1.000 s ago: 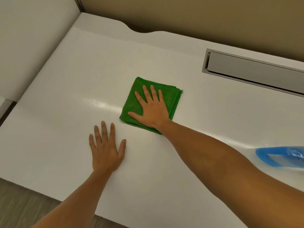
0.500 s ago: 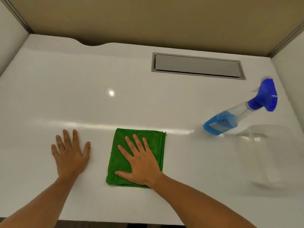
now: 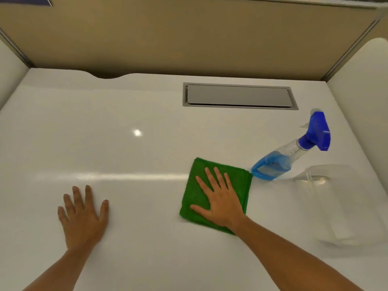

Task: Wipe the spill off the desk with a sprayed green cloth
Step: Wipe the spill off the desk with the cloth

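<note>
Toward the front left part of the white tabletop point(image 3: 147, 114): left hand point(image 3: 83, 217), flat on the bare surface, fingers spread, grasping nothing, most likely bracing the body. A little beyond it, a faint glossy streak point(image 3: 88, 177) across the tabletop, perhaps moisture, perhaps only reflected light; impossible to tell which. No clear spill visible anywhere else.

Right of centre, nearer the front edge than the back edge: green cloth point(image 3: 195, 196), folded into a square, lying flat. On top of it the right hand point(image 3: 222, 198), palm down, fingers open and stretched, pressing the cloth to the surface and not pinching it. Far right corner of the cloth touching, or nearly touching, the base of the spray bottle point(image 3: 273, 164).

Bottle with blue liquid and blue trigger head, upright near the right edge. Just right of it, a clear plastic container point(image 3: 333, 202), seemingly empty. Toward the back edge, a grey recessed cover plate point(image 3: 239, 95), well apart from the cloth.

Step in hand, judging by the pose: the wiping itself, with the cloth under an open palm. Next move probably a stroke back toward the left, over the glossy streak. Needed for that: even downward pressure so the folds stay together, and care at the right end of the stroke not to knock the bottle.
</note>
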{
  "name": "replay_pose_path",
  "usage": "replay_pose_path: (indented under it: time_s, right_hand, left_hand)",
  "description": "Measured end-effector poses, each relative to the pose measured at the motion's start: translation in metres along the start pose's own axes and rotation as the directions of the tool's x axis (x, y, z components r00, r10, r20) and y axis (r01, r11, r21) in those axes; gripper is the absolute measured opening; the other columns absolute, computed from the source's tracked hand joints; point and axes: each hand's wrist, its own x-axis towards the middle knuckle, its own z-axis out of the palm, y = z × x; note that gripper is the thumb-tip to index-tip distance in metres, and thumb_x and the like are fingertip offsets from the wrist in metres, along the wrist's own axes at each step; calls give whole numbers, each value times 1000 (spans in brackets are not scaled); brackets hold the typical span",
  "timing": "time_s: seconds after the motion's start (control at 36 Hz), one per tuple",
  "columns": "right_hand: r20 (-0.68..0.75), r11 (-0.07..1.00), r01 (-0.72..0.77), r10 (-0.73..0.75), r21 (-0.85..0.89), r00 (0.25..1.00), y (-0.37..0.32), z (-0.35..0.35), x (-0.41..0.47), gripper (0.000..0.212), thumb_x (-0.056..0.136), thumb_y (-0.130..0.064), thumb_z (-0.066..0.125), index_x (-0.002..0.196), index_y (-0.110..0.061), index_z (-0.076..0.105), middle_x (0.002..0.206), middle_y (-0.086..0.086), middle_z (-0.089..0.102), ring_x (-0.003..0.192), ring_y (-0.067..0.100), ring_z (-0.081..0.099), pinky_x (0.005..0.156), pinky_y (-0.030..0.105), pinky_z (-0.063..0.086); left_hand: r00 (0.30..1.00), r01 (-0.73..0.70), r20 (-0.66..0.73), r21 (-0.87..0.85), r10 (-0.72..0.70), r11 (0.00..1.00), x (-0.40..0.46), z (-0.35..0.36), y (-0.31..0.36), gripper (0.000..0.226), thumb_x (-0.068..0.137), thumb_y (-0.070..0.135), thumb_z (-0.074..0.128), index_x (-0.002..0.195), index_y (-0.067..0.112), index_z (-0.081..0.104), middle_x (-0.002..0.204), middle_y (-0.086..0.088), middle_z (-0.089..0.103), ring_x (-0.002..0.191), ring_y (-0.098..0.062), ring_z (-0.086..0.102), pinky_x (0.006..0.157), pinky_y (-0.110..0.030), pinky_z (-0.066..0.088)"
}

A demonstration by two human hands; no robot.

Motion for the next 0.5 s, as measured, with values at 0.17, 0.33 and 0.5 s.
replay_pose_path:
  time_s: [0.17, 0.33, 0.5]
  right_hand:
    - [-94, 985, -173, 172, -12, 981, 18, -22, 96, 96, 84, -90, 15, 161, -32, 16, 170, 10, 10, 156, 36, 4, 124, 59, 7]
    - [-82, 983, -184, 183, 0, 980, -11, -30, 186, 98, 84, -89, 9, 162, -29, 10, 170, 13, 4, 156, 38, 0, 124, 61, 2]
    - [-38, 1000, -9, 9, -7, 999, -86, -24, 230, 99, 82, -89, 10, 162, -30, 10, 170, 12, 3, 156, 39, -4, 123, 61, -1]
  left_hand:
    - [1000, 2, -4, 15, -2, 1000, 2, 0, 0, 84, 91, 65, 12, 159, 17, 16, 167, -16, 9, 153, -39, 3, 122, -57, 7]
    - [1000, 15, 6, 21, -15, 1000, 3, 3, -1, 81, 92, 65, 14, 160, 19, 11, 168, -13, 3, 154, -36, -1, 123, -56, 5]
    - [1000, 23, 11, 17, -23, 1000, 4, 1, 1, 80, 93, 64, 15, 159, 18, 12, 168, -13, 4, 154, -36, 0, 123, -56, 5]
